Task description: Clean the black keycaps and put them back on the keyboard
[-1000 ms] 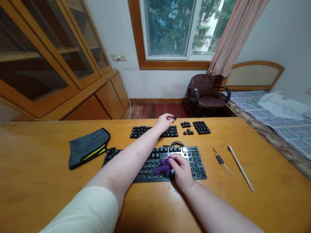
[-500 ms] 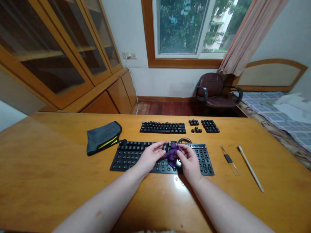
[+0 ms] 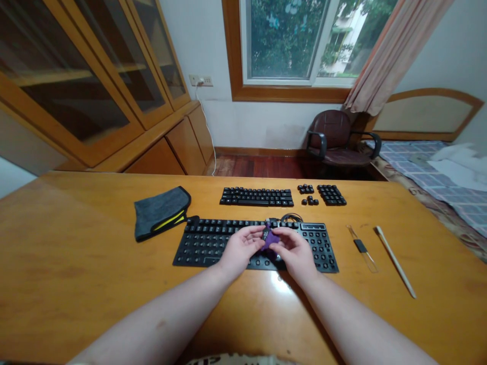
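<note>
My left hand [image 3: 241, 248] is closed, pinching a small black keycap [image 3: 265, 234] with pale markings. A crumpled purple cloth [image 3: 271, 239] is held in the closed fingers of my right hand [image 3: 297, 252] and presses against the keycap. Both hands are over the middle of a black keyboard [image 3: 203, 246], whose lower rows show bare switches. Its top rows still carry keycaps at the left. My hands cover the keyboard's centre, and a coiled cable [image 3: 292, 218] lies behind it.
Removed keycaps [image 3: 256, 196] lie in rows at the back, with a number-pad block [image 3: 332, 194] and small clusters [image 3: 305, 189] to their right. A folded grey cloth [image 3: 160, 213] lies left. A wire keycap puller [image 3: 359, 246] and a slim brush [image 3: 395, 261] lie right on the wooden desk [image 3: 95, 284].
The purple cloth has been gathered closer round the keycap, and its hanging end no longer spreads as far down. My hands have drawn slightly nearer each other. The view has shifted a little.
</note>
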{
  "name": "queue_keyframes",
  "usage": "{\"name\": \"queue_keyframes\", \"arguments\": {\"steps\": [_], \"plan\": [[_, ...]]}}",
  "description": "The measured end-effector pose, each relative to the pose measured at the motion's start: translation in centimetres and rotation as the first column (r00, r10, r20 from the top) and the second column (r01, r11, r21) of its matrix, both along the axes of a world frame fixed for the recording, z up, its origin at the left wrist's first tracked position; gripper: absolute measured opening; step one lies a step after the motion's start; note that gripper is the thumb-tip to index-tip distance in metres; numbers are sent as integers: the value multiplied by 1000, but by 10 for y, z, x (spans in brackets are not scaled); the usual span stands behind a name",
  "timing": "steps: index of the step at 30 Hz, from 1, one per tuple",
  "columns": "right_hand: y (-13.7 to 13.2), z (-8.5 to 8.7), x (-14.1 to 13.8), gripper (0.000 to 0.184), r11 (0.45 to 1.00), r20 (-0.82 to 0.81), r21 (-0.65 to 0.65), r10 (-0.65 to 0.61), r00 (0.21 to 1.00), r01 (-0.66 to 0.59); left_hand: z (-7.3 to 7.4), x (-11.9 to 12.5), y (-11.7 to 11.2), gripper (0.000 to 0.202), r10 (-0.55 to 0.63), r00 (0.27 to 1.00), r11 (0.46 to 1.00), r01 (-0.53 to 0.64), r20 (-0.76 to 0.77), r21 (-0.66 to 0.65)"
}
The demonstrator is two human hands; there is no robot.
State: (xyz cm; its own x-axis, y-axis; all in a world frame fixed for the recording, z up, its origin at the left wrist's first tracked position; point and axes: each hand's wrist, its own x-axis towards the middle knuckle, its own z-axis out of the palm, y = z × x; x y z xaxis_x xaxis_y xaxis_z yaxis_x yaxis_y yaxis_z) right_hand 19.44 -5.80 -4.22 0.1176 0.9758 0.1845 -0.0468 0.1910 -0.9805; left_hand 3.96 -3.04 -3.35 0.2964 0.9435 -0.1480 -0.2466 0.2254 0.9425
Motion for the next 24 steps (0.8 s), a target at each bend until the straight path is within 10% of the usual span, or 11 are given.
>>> {"name": "queue_keyframes", "arguments": {"steps": [24], "plan": [[0, 2, 3, 24, 999, 97, 32, -13, 995, 10, 13, -3, -7, 26, -10, 940, 964, 100, -341, 247]]}}
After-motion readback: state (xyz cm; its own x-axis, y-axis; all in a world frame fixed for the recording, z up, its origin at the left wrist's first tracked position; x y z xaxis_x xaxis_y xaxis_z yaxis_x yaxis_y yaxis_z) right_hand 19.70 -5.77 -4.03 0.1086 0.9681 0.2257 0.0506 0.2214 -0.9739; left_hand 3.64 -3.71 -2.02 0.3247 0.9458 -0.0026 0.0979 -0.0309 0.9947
